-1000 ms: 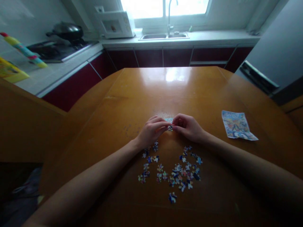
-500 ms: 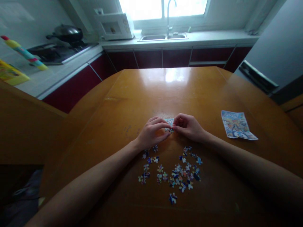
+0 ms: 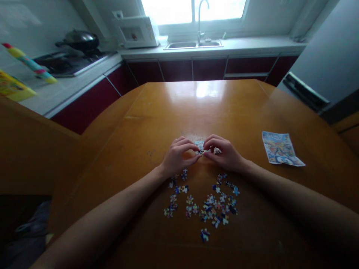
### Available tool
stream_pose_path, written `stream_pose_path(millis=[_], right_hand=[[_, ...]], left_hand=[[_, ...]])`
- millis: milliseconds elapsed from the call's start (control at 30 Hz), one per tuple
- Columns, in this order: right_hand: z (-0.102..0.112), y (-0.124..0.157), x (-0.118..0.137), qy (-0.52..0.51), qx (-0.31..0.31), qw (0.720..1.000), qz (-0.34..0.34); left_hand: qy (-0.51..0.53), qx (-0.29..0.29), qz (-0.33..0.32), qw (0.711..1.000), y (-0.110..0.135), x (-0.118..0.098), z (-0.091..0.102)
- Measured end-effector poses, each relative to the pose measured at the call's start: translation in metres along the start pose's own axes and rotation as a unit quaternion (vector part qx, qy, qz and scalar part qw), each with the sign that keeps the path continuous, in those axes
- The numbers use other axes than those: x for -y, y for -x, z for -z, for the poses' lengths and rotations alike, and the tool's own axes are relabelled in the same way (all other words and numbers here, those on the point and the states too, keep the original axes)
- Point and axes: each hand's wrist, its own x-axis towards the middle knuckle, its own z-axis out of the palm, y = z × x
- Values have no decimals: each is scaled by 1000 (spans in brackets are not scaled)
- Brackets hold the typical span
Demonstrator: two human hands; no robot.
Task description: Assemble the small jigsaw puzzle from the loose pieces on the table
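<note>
A partly joined jigsaw puzzle (image 3: pixel 199 144) with a light blue printed surface lies on the table between my hands, mostly covered by them. My left hand (image 3: pixel 180 155) closes thumb and fingers on its left and near edge. From the other side, my right hand (image 3: pixel 225 154) pinches at the same near edge; whether a separate piece is in those fingertips is too small to tell. Closer to me lies a heap of loose jigsaw pieces (image 3: pixel 214 207). Smaller groups of pieces (image 3: pixel 171 210) are scattered left of it, and one small cluster (image 3: pixel 205 235) lies nearest me.
A creased printed picture sheet (image 3: pixel 281 147) lies on the wooden table (image 3: pixel 196 112) at the right. Beyond the table are a counter with a sink (image 3: pixel 182 45), a white microwave (image 3: pixel 137 33) and a stove with a black pan (image 3: pixel 81 40). A refrigerator (image 3: pixel 331 56) stands at the right.
My right hand's fingers have shifted slightly and spread over the puzzle's right part, showing more of it beneath them. My left hand has barely moved. The loose pieces lie as before.
</note>
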Motion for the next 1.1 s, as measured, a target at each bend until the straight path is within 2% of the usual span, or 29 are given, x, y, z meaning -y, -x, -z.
stream_pose_path(millis=[133,300,400,500,633,767,1100], right_hand=[[2,0,3,68,21,992,106],[2,-1,6,111,23,983,142],[3,-1,5,137,18,981,140],[3,0,-1,178,39,975,131],[-2,1,-8,222,80,964,124],[-5,1,-10,250,112,954,121],[-5,1,-8,269,119,949,116]], left_hand=[[33,-12,15,999,-1,1,0],[60,-1,14,998,-2,-1,1],[69,-21,48,996,-2,-1,2],[36,-34,81,995,-2,2,-1],[11,4,64,998,-1,9,-7],[12,4,73,997,0,12,-8],[18,1,88,996,1,11,-8]])
